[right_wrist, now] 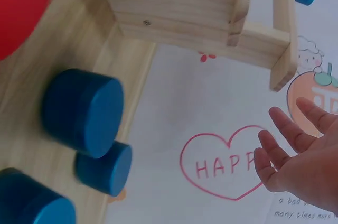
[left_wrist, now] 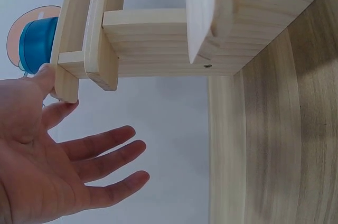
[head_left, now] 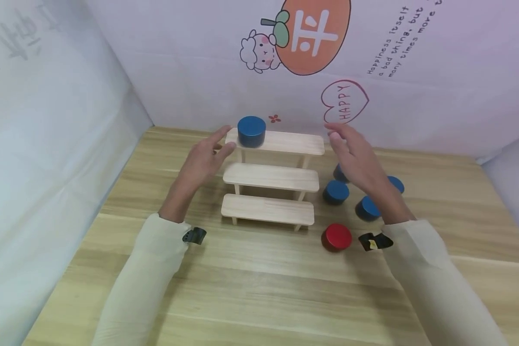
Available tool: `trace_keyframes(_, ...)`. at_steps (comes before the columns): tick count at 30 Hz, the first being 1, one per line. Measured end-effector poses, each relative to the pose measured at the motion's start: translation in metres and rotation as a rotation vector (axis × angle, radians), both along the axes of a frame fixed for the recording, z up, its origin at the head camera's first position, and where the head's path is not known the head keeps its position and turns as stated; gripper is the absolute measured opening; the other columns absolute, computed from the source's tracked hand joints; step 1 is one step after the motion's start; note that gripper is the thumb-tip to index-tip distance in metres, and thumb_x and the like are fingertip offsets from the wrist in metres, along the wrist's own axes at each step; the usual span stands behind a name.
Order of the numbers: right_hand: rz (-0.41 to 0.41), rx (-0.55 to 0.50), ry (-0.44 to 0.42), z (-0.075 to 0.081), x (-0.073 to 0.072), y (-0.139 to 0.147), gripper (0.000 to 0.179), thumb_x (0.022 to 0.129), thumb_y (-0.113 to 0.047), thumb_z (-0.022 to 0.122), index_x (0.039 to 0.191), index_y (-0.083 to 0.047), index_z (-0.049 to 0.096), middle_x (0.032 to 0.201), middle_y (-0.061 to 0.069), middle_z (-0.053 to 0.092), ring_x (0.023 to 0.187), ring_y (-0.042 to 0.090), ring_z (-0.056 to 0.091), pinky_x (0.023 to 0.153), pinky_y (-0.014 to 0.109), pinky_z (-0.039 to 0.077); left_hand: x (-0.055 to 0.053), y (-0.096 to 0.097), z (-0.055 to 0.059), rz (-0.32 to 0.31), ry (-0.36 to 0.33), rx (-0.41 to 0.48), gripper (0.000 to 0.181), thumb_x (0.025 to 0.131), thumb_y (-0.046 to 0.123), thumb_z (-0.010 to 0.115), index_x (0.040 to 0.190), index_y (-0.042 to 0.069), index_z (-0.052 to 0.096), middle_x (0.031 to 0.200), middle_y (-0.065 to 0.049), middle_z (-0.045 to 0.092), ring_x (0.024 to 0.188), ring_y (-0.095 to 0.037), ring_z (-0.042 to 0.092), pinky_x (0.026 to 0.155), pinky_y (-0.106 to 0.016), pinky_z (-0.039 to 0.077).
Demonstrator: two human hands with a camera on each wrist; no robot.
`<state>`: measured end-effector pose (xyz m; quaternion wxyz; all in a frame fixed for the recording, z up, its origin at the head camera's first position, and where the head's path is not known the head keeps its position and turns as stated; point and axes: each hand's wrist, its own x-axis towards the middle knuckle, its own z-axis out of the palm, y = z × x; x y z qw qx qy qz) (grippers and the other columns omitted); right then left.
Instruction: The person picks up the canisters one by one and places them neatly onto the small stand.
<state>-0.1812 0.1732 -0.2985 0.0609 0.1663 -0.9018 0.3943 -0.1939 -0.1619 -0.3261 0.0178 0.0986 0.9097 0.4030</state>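
A three-tier wooden stand [head_left: 270, 177] holds one blue round block [head_left: 252, 131] at the left of its top board. My left hand [head_left: 203, 161] is at that board's left end, its thumb and index finger right at the board's corners. In the left wrist view the other fingers of this hand [left_wrist: 47, 155] spread out, holding nothing. My right hand [head_left: 356, 156] hovers just past the stand's right end, with no object in it. The right wrist view shows its fingers [right_wrist: 288, 129] extended and apart from the board.
On the table [head_left: 251, 278], right of the stand, are several blue round blocks [head_left: 336, 192], some partly hidden under my right arm. A red round block [head_left: 337, 237] lies nearer to me. A white printed cloth [head_left: 190, 81] hangs behind the table.
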Motion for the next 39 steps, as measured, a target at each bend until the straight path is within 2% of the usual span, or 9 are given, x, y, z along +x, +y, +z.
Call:
trace_keyframes(4,-0.039,0.012,-0.034,-0.005,0.007,0.011,0.055,0.109,-0.041,0.034,0.152,-0.007,0.04,0.148,0.02,0.044,0.136,0.038,0.038,0.108,0.066,0.026,-0.002,0.005,0.001,-0.011,-0.003,-0.002,0.058,0.106,0.044,0.046,0.159,0.026,0.031,0.154,-0.011,0.042,0.128,-0.032,0.052,0.098,-0.055,0.044)
trace_keyframes(14,-0.073,0.043,-0.107,-0.016,0.018,0.029,0.059,0.107,-0.045,0.036,0.153,-0.009,0.037,0.15,0.018,0.043,0.136,0.039,0.038,0.106,0.066,0.029,0.0,0.005,0.004,-0.011,-0.011,-0.017,0.058,0.106,0.045,0.045,0.159,0.026,0.029,0.152,-0.014,0.045,0.129,-0.033,0.052,0.1,-0.056,0.043)
trace_keyframes(23,-0.059,0.081,-0.089,-0.029,0.023,0.046,0.057,0.107,-0.042,0.04,0.152,-0.007,0.039,0.154,0.017,0.038,0.136,0.04,0.039,0.106,0.066,0.028,0.001,0.002,0.005,-0.009,-0.006,-0.028,0.058,0.106,0.044,0.045,0.159,0.025,0.029,0.15,-0.017,0.045,0.13,-0.036,0.05,0.102,-0.057,0.041)
trace_keyframes(32,-0.07,0.13,-0.165,-0.039,0.029,0.063,0.061,0.106,-0.043,0.043,0.152,-0.005,0.037,0.143,0.027,0.046,0.133,0.045,0.036,0.103,0.068,0.03,0.0,0.002,0.005,-0.004,-0.01,-0.027,0.058,0.106,0.044,0.045,0.159,0.026,0.029,0.154,-0.015,0.041,0.134,-0.036,0.047,0.102,-0.058,0.04)
trace_keyframes(39,-0.072,0.128,-0.151,-0.047,0.034,0.073,0.059,0.105,-0.041,0.046,0.152,-0.006,0.038,0.142,0.027,0.048,0.132,0.046,0.039,0.1,0.067,0.033,0.0,0.002,0.003,-0.001,-0.019,-0.02,0.058,0.106,0.044,0.045,0.159,0.026,0.029,0.154,-0.015,0.04,0.133,-0.034,0.048,0.102,-0.057,0.041)
